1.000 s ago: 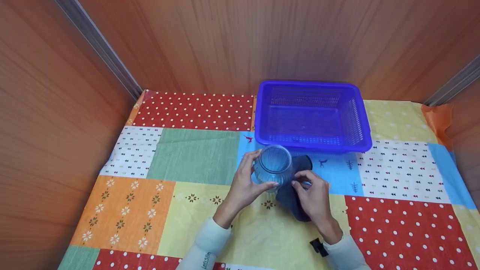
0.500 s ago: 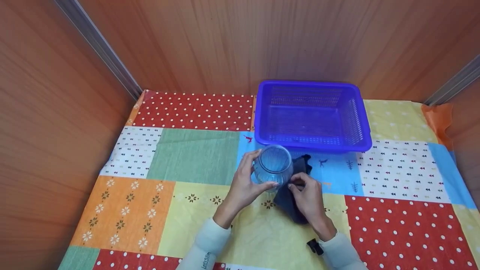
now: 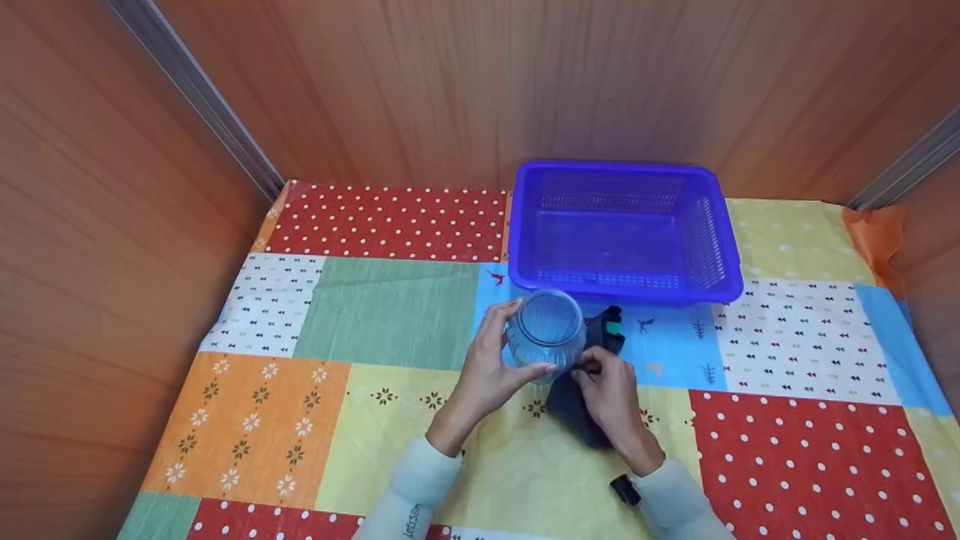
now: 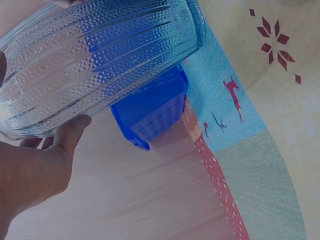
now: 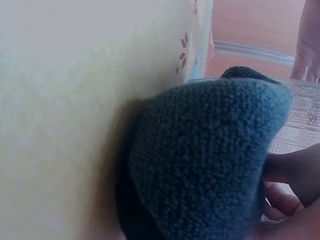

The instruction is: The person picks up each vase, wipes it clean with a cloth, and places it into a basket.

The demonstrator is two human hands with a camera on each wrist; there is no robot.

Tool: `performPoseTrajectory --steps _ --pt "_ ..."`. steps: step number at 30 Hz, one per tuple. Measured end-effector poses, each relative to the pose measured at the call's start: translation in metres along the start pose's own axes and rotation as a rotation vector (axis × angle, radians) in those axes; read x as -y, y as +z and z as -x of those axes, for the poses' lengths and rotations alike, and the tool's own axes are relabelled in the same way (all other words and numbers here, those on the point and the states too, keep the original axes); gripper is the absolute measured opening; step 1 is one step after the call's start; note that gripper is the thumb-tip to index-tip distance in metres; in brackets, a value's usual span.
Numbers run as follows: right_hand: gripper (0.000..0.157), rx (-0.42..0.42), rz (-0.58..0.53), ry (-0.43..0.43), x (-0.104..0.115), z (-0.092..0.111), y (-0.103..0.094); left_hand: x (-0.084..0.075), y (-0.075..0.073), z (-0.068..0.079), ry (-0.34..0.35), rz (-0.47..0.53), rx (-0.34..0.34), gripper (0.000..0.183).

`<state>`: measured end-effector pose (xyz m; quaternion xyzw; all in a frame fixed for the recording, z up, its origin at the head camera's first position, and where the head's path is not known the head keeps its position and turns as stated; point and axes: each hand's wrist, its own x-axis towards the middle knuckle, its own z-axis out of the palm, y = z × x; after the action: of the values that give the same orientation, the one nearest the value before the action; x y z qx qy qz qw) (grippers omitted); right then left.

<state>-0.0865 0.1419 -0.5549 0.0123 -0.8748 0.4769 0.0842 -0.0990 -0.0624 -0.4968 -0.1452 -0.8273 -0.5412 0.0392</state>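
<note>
A clear ribbed glass jar point(image 3: 550, 330) with an open mouth is upright in front of the basket. My left hand point(image 3: 489, 375) grips it from the left, thumb across the near side and fingers round the far side. In the left wrist view the jar point(image 4: 100, 60) shows a dimpled, ribbed wall. My right hand point(image 3: 611, 390) pinches a dark grey cloth point(image 3: 574, 416) at the jar's right side. A small green patch shows at the cloth's far end. Up close in the right wrist view, the cloth point(image 5: 205, 155) is fuzzy and folded over, and hides part of the jar.
Just behind the jar stands a purple plastic basket point(image 3: 626, 296) with meshed sides. A patchwork-print tablecloth point(image 3: 397, 315) covers the table. Wood-grain panels point(image 3: 420, 90) rise at the back and both sides.
My right hand has slid slightly left and toward me along the jar's side with the cloth. The cloth's far end has crumpled, exposing the green patch. My left hand keeps its grip.
</note>
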Motion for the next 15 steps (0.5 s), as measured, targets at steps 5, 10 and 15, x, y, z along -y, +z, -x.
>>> performPoseTrajectory --steps 5,10,15 --pt "0.015 0.008 -0.017 0.020 0.001 0.000 -0.002 0.001 0.000 0.001 -0.012 0.001 0.005 0.088" --pt "0.013 -0.009 -0.047 0.021 0.011 0.002 -0.013 0.001 0.002 0.001 -0.009 0.005 0.003 0.088" --pt "0.013 -0.050 -0.071 -0.011 0.027 0.000 -0.026 0.000 0.000 0.000 -0.002 -0.007 0.001 0.087"
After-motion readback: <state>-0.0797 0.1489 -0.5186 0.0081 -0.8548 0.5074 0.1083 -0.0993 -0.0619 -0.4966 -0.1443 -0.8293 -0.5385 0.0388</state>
